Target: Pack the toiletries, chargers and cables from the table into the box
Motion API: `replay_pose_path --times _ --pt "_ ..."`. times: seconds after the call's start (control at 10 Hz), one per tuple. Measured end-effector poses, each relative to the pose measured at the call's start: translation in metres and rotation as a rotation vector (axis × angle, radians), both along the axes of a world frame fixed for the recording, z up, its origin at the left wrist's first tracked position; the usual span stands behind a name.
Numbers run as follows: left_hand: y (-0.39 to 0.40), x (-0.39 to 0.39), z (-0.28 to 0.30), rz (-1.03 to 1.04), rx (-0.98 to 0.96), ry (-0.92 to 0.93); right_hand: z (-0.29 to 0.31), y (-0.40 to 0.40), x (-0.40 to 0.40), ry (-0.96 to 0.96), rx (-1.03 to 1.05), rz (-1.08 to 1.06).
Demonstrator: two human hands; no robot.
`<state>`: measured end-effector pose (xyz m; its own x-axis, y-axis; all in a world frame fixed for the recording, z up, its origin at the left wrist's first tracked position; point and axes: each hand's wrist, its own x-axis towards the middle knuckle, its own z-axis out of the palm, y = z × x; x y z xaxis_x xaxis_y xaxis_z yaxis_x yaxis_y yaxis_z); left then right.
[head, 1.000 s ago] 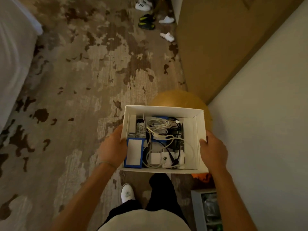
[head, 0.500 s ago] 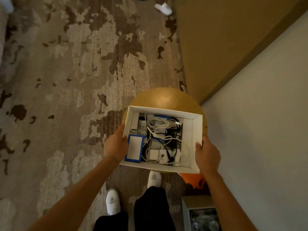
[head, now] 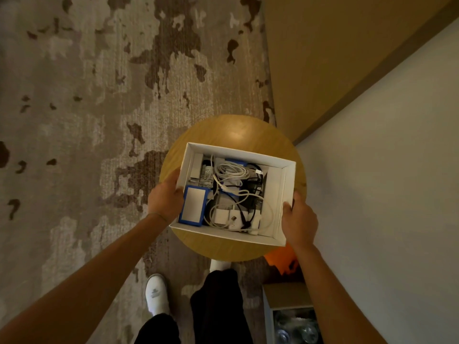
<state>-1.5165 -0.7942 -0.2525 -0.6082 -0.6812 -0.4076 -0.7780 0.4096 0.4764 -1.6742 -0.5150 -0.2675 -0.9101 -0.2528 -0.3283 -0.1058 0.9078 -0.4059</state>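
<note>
- The person holds a white box (head: pixel 283 199) with both hands over a round wooden tabletop (head: pixel 238 130).
- The left hand (head: pixel 165 201) grips the box's left wall, fingers curled under its edge.
- The right hand (head: pixel 299 219) grips the right wall, thumb hooked over the rim.
- Whether the box's base touches the tabletop cannot be told.
- Inside lie a blue-edged case (head: pixel 193 206) at the near left, coiled white cables (head: pixel 229 172) in the middle, white chargers (head: pixel 223 216) near the front wall, and a small bottle (head: pixel 206 173) at the far left.
- A patterned carpet (head: pixel 87 120) covers the floor; a white slipper (head: pixel 156 294) shows below.
</note>
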Motion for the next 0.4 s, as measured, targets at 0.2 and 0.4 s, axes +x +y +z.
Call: replay_pose_path --times 0.2,0.4 --pt "-0.010 -0.002 -0.016 -0.004 0.005 -0.014 -0.006 -0.007 0.001 0.003 -0.024 -0.003" --pt "-0.019 0.001 -0.021 -0.042 0.047 -0.017 0.001 -0.009 0.003 -0.113 -0.033 -0.065"
